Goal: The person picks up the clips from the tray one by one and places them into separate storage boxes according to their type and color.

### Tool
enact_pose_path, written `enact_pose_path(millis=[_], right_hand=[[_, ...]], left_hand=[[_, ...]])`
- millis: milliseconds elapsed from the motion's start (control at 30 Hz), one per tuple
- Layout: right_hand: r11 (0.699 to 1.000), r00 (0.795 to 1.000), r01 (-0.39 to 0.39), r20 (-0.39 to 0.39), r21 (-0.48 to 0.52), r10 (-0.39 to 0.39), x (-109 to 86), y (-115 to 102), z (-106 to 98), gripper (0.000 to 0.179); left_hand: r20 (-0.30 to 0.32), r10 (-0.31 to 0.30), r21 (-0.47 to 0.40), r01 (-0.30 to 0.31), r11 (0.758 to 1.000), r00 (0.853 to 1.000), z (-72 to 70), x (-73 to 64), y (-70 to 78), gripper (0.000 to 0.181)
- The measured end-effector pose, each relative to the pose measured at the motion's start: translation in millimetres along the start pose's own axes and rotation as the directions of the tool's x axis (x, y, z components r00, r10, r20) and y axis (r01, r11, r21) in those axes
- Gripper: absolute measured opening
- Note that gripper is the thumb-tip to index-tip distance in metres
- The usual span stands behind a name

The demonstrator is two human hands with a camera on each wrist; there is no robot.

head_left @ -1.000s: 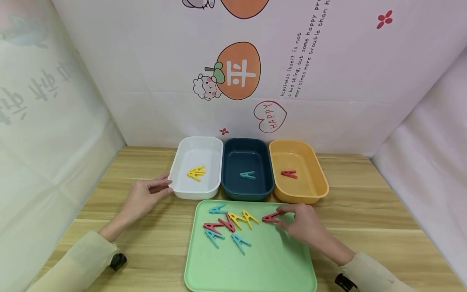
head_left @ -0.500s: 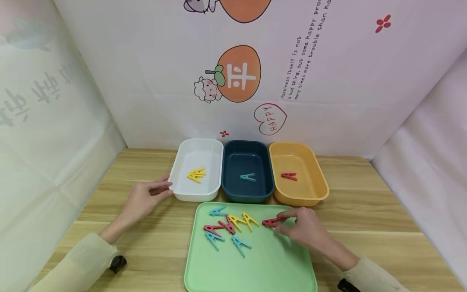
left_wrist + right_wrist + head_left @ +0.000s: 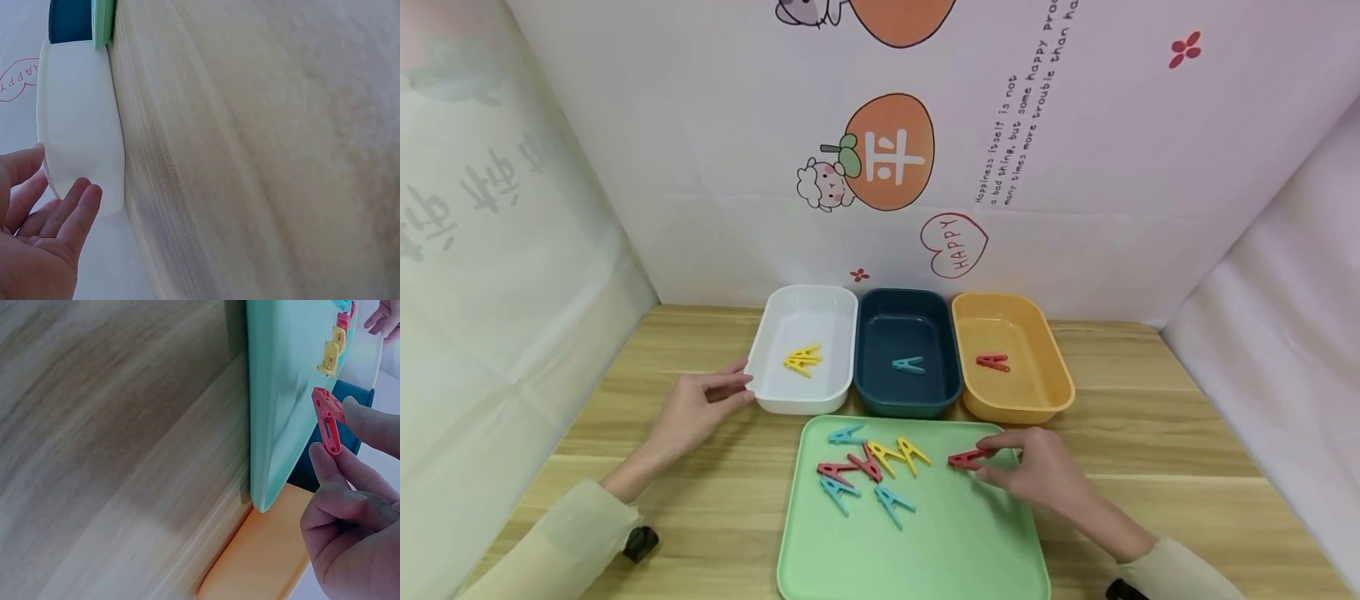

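Note:
My right hand (image 3: 1041, 467) pinches a red clothespin (image 3: 966, 459) by its legs between thumb and fingers, over the right part of the green tray (image 3: 925, 558). In the right wrist view the red clothespin (image 3: 328, 422) is held up off the tray's surface. On the tray lie several other clothespins: yellow ones (image 3: 912, 456), blue ones (image 3: 895, 503) and red ones (image 3: 837, 473). My left hand (image 3: 696, 408) rests at the left side of the white bin (image 3: 801, 406), its fairly straight fingertips touching the rim and wall.
Behind the tray, the white, dark blue (image 3: 908, 408) and orange bins (image 3: 1022, 412) stand side by side. The white holds yellow clothespins (image 3: 803, 360), the blue one blue clothespin (image 3: 908, 365), the orange one red clothespin (image 3: 993, 362). A printed cloth (image 3: 1075, 250) hangs behind the wooden table (image 3: 1150, 400).
My right hand has closed its pinch on the red clothespin's legs and drawn it slightly to the right, away from the others. My left hand has stayed at the white bin.

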State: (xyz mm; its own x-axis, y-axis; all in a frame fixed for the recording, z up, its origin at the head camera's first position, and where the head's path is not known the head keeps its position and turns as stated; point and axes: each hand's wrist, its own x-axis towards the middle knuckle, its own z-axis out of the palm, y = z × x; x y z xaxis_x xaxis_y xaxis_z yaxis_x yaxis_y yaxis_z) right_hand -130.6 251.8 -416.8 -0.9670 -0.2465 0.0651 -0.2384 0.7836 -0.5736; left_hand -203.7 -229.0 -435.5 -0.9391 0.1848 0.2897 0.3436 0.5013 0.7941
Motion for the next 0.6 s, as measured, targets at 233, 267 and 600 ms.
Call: enact_pose_path(millis=[233, 267, 600], right_hand=[[0.995, 0.999, -0.036, 0.003, 0.098, 0.036, -1.5, -1, -10, 0.027], [0.993, 0.999, -0.037, 0.000, 0.115, 0.038, -1.5, -1, -12, 0.027], [0.958, 0.998, -0.053, -0.014, 0.281, 0.059, 4.6, -2, -44, 0.031]], left_hand=[[0.003, 0.005, -0.010, -0.005, 1.000, 1.000, -1.0, -0.8, -0.6, 0.028], [0.003, 0.005, -0.012, -0.005, 1.000, 1.000, -0.8, -0.8, -0.8, 0.028], [0.005, 0.000, -0.002, 0.000, 1.000, 1.000, -1.4, -1.3, 0.9, 0.029]])
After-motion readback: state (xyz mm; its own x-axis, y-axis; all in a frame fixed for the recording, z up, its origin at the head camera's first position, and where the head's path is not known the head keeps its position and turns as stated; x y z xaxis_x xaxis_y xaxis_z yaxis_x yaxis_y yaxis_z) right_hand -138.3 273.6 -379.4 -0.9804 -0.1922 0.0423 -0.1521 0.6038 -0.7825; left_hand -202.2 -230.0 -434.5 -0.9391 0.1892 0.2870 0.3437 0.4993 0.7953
